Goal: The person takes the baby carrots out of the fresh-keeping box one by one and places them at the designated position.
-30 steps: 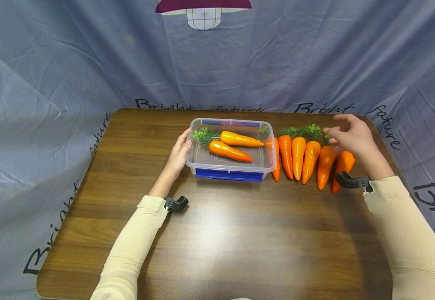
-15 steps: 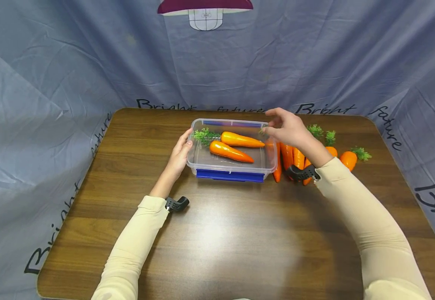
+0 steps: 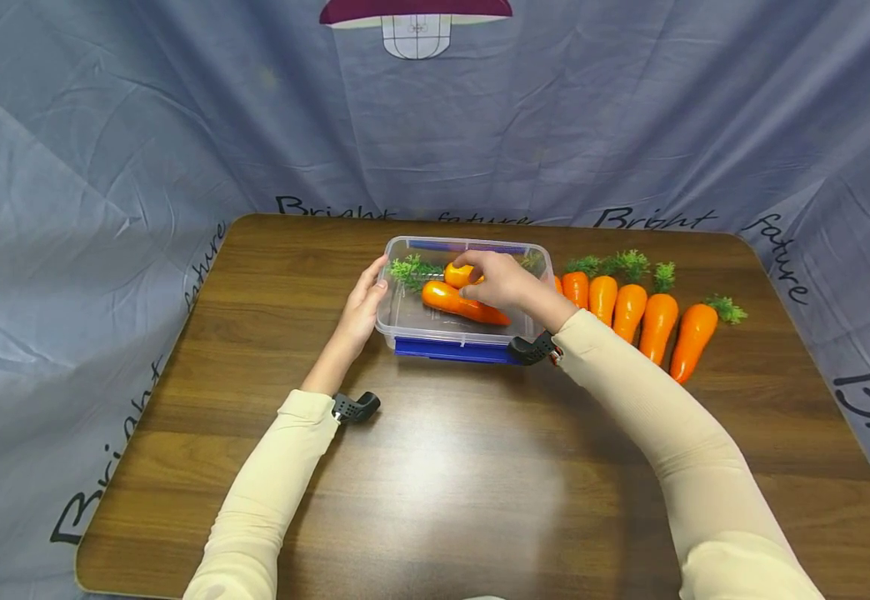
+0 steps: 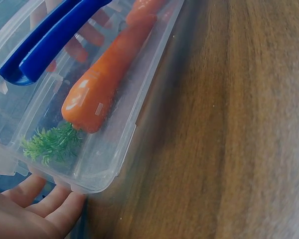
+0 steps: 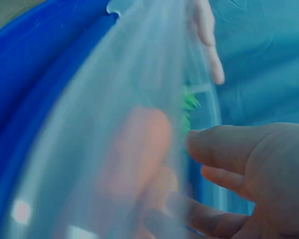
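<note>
A clear plastic container (image 3: 405,321) with blue clip latches holds two orange carrots. My left hand (image 3: 363,300) presses its left end with extended fingers; in the left wrist view those fingers (image 4: 65,209) touch the outer wall under the rim. My right hand (image 3: 498,279) is inside the container, finger and thumb on either side of the far carrot (image 3: 459,275). The near carrot (image 3: 442,298) lies just below the thumb. Through the blurred wall in the right wrist view, my right hand (image 5: 249,174) is partly hidden, and so is most of the far carrot.
Several carrots with green tops lie in a row right of the container, including an end carrot (image 3: 693,337); the right sleeve covers some of their tips. The wooden table (image 3: 420,467) meets a printed grey-blue curtain (image 3: 435,142) at the back.
My right hand has moved left from above the carrot row, over the container's right rim, and down to the far carrot inside. The left hand has stayed at the container.
</note>
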Action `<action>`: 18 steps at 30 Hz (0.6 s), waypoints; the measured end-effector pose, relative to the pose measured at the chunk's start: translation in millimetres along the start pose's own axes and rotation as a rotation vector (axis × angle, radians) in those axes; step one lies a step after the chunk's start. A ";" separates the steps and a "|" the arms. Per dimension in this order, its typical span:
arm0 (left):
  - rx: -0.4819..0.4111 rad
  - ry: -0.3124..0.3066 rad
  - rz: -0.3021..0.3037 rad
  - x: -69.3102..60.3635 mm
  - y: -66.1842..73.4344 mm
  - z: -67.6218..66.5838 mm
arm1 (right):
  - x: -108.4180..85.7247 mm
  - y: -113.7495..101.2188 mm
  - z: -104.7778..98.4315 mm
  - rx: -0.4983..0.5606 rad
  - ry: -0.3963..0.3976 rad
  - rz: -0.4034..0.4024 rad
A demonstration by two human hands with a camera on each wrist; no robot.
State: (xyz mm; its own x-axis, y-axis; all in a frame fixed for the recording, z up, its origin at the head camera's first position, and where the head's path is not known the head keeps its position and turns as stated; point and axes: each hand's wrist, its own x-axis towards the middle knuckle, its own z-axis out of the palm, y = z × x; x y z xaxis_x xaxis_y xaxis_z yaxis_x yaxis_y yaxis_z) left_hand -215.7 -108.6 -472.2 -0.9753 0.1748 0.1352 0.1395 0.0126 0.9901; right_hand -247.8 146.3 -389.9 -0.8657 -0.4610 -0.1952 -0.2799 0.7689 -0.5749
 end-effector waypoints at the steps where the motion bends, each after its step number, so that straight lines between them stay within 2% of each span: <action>1: 0.000 0.002 0.001 0.0 -0.1 0.0 | 3.2 -0.8 3.5 -0.003 -0.016 0.002; 5: 0.005 0.011 -0.001 0.4 -0.2 0.5 | 12.2 -4.6 15.5 -0.031 -0.066 0.004; 11: 0.013 0.014 0.000 1.3 -1.0 1.2 | 18.1 -4.0 30.3 -0.070 -0.090 -0.031; 18: 0.003 0.012 0.007 1.1 -1.9 0.6 | 19.2 -3.8 37.6 -0.128 -0.122 -0.068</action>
State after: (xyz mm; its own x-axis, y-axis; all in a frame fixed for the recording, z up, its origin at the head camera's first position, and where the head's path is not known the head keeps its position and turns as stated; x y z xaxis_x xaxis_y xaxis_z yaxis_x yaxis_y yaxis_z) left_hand -216.9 -107.9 -473.9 -0.9762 0.1631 0.1427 0.1469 0.0140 0.9891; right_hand -247.7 117.9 -421.4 -0.7883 -0.5579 -0.2593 -0.3931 0.7810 -0.4854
